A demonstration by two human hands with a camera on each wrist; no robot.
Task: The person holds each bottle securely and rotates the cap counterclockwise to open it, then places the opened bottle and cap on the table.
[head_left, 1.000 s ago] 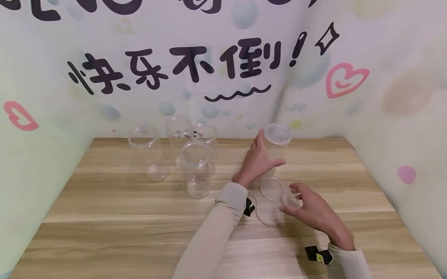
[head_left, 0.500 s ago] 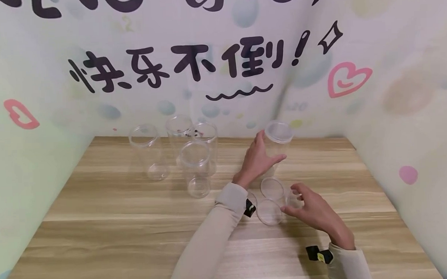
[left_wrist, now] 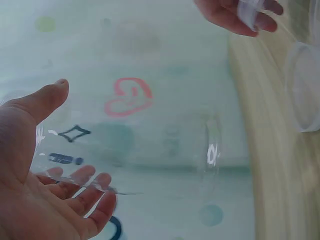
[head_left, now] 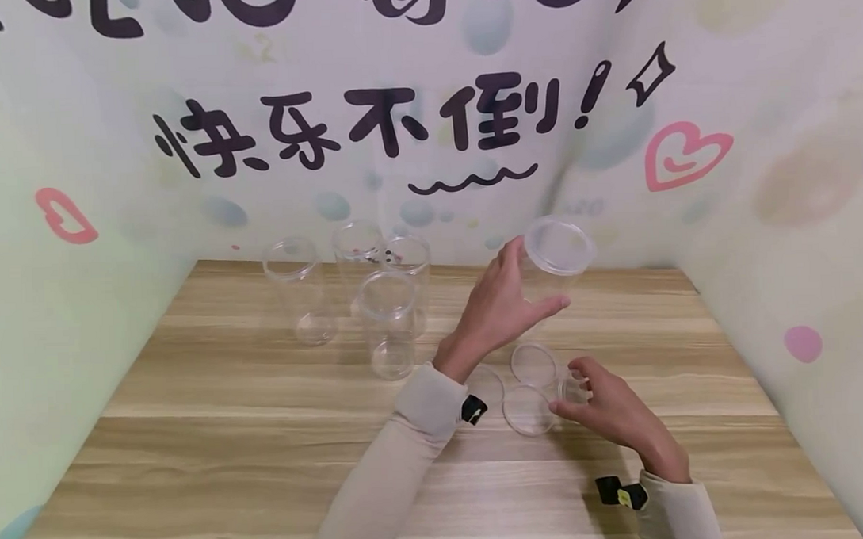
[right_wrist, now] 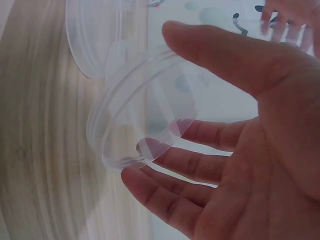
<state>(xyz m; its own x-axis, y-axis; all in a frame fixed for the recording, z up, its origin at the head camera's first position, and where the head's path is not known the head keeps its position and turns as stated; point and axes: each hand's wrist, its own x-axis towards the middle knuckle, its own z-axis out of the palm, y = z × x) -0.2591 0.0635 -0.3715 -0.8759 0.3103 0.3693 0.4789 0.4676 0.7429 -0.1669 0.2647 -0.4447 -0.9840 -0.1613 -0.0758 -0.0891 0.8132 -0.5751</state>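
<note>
My left hand [head_left: 500, 303] grips a tall clear plastic cup [left_wrist: 210, 150] from its left side, thumb toward me. A whitish round lid [head_left: 559, 245] covers the cup's top, and the cup leans a little. In the left wrist view the hand curves round the see-through wall. With thumb and fingertips my right hand [head_left: 611, 410] holds another clear lid [right_wrist: 145, 115] by its rim, tilted on edge close over the table. Beside it lie flat clear lids, one farther back [head_left: 535, 365], one in front [head_left: 529, 410] and one at the left [head_left: 487, 386], partly behind the left wrist.
Several open clear cups stand upright at the back left: a left one [head_left: 293, 298], a front one [head_left: 389, 326] and two behind, overlapping in the head view. The wood-grain table [head_left: 231, 467] meets printed fabric walls [head_left: 758, 210] at the back and sides.
My left hand has raised the lidded cup slightly, tilting its top toward me and to the right. The right hand keeps its lid in almost the same place. The head view has shifted a little.
</note>
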